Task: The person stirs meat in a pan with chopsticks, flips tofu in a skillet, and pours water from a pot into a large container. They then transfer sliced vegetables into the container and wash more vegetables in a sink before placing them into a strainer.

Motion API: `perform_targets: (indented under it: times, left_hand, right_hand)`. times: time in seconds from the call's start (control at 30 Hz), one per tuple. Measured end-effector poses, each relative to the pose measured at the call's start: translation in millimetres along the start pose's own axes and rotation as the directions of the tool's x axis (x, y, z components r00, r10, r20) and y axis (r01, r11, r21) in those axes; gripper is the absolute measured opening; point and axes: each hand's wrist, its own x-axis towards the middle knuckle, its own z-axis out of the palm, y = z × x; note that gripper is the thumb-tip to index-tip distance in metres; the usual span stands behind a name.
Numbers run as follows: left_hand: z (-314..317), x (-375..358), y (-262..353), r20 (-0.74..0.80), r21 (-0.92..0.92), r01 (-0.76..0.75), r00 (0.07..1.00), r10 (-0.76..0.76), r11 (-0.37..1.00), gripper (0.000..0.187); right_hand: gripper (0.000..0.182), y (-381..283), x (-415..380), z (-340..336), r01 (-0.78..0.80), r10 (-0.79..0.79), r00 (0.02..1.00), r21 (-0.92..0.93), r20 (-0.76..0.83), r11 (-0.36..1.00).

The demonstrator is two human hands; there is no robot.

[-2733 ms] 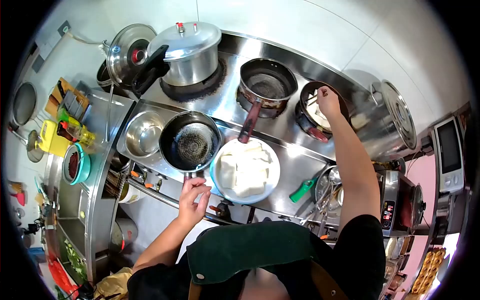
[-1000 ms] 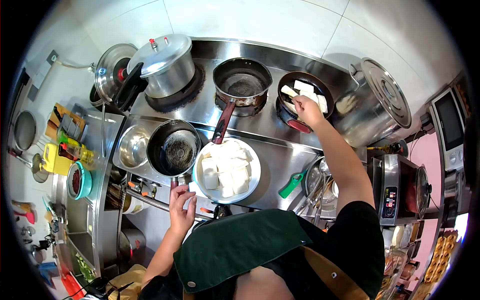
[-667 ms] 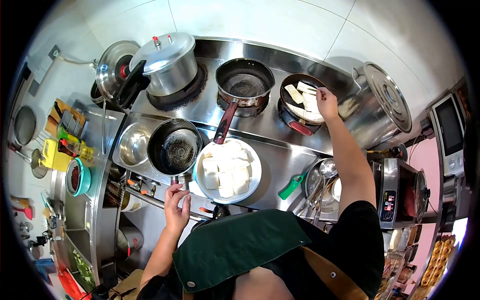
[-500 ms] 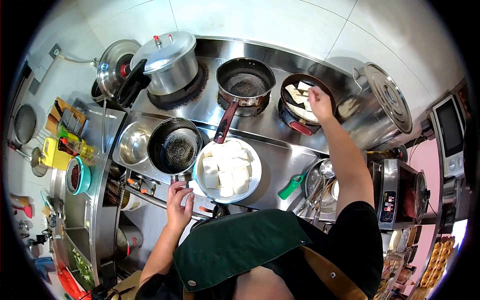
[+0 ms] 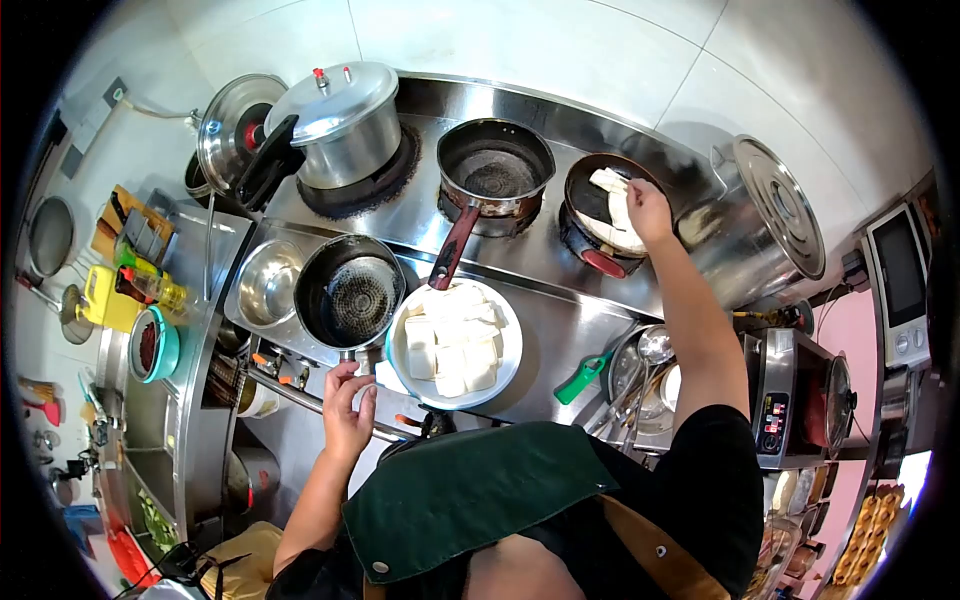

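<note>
At the frying pan (image 5: pixel 590 200) on the right burner, my right hand (image 5: pixel 648 210) has its fingers pinched at the edge of the white tofu slices (image 5: pixel 619 211). The exact grip is partly hidden by the fingers. My left hand (image 5: pixel 348 410) is raised, fingers loosely bent and apart, holding nothing. It hovers by the handle end of a dark saucepan (image 5: pixel 352 292). Just right of that hand stands a white bowl (image 5: pixel 512 350) filled with several white tofu blocks (image 5: pixel 452 340).
An empty dark pan (image 5: pixel 497 165) with a red-brown handle sits on the middle burner, its handle reaching over the bowl. A pressure cooker (image 5: pixel 345 135) stands left. A tall lidded pot (image 5: pixel 745 215), green-handled tool (image 5: pixel 583 378), ladles (image 5: pixel 655 345) and steel bowl (image 5: pixel 270 287) are around.
Tofu slices in the frying pan have shifted toward the right, baring its dark left side. My right hand has moved slightly right and down; my left hand has drawn back slightly.
</note>
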Motion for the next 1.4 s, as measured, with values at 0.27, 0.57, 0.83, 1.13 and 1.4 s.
perform_targets:
  times: [0.27, 0.57, 0.83, 1.13, 1.4]
  left_hand:
    - [8, 4, 0, 0.007, -0.068, -0.023, 1.0, 0.024, 0.997, 0.018]
    - [5, 1, 2, 0.06, -0.074, 0.092, 0.994, -0.088, 0.993, 0.017]
    - [10, 6, 2, 0.041, -0.051, 0.035, 0.999, -0.033, 0.998, 0.018]
    - [11, 8, 1, 0.064, -0.02, 0.016, 0.998, -0.015, 1.0, 0.017]
    - [12, 10, 7, 0.067, -0.053, 0.037, 0.997, -0.033, 0.998, 0.018]
  right_hand:
    - [0.018, 36, 16, 8, -0.202, 0.214, 0.975, 0.161, -0.056, 0.966]
    - [0.026, 52, 29, 9, -0.563, 0.586, 0.779, 0.162, -0.221, 0.81]
    - [0.025, 2, 29, -12, -0.457, 0.533, 0.845, 0.473, -0.032, 0.753]
    - [0.025, 25, 24, 6, -0.473, 0.55, 0.835, 0.481, -0.025, 0.738]
    - [0.024, 1, 29, -4, -0.426, 0.48, 0.877, 0.515, 0.032, 0.744]
